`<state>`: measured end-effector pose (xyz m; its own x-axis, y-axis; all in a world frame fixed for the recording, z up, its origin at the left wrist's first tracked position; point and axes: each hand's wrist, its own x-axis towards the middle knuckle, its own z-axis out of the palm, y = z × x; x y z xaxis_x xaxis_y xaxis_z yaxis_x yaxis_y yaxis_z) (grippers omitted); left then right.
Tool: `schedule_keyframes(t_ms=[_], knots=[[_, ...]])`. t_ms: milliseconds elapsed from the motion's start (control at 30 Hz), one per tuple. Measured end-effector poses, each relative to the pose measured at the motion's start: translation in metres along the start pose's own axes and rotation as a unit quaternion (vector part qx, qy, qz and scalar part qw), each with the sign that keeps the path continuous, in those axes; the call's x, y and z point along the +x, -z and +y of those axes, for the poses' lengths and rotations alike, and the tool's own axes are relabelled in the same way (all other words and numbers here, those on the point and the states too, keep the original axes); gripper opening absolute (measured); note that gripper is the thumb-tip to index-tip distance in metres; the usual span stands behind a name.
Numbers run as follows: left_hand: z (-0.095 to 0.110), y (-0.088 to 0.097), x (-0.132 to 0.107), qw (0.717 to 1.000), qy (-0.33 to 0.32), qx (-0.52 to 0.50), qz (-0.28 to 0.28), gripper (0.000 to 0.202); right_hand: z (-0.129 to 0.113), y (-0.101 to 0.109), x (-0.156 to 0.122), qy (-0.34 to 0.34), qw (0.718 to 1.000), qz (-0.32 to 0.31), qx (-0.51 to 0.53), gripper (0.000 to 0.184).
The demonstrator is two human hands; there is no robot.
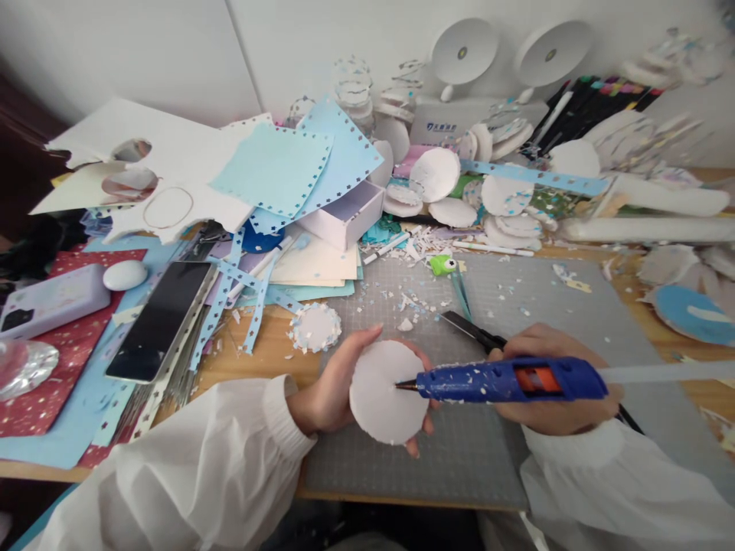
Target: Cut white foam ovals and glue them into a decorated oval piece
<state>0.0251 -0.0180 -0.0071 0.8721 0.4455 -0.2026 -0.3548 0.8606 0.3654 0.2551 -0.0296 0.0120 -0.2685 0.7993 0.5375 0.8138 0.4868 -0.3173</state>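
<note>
My left hand (333, 390) grips a white foam disc (382, 402) by its rim, thumb at the top and fingers underneath, over a grey cutting mat (494, 451). In my right hand (545, 379) is a blue glue gun (511, 380) held sideways. Its metal nozzle touches the disc's face close to the right rim. A clear glue stick juts out of the gun's back end to the right. Both arms are in white sleeves.
A dark phone (158, 317) and a lilac case (54, 298) lie at the left. Light blue punched paper sheets (287, 172), a small open white box (344, 214), several white discs (436, 172), a scalloped disc (315, 327), a green punch (443, 265) and paper scraps crowd the back. Markers stand far right.
</note>
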Motion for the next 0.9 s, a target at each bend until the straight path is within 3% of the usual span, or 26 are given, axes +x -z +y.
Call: schedule_keyframes(t_ms=[100,233,633,900], knots=[[0.000,0.000,0.000,1.000,-0.001,0.007,0.003,0.062,0.003,0.000,-0.003,0.064,0.998,-0.012,-0.019,0.016],[0.000,0.000,0.000,1.000,0.002,0.000,0.001,0.061,0.002,0.004,0.001,0.083,0.995,-0.015,-0.043,0.018],[-0.001,-0.001,-0.001,1.000,-0.005,0.006,-0.005,0.062,0.005,0.001,-0.002,0.116,0.993,0.016,-0.014,0.012],[-0.002,0.001,0.000,1.000,-0.007,0.005,-0.007,0.060,0.007,-0.002,-0.008,0.087,0.995,0.039,-0.023,0.011]])
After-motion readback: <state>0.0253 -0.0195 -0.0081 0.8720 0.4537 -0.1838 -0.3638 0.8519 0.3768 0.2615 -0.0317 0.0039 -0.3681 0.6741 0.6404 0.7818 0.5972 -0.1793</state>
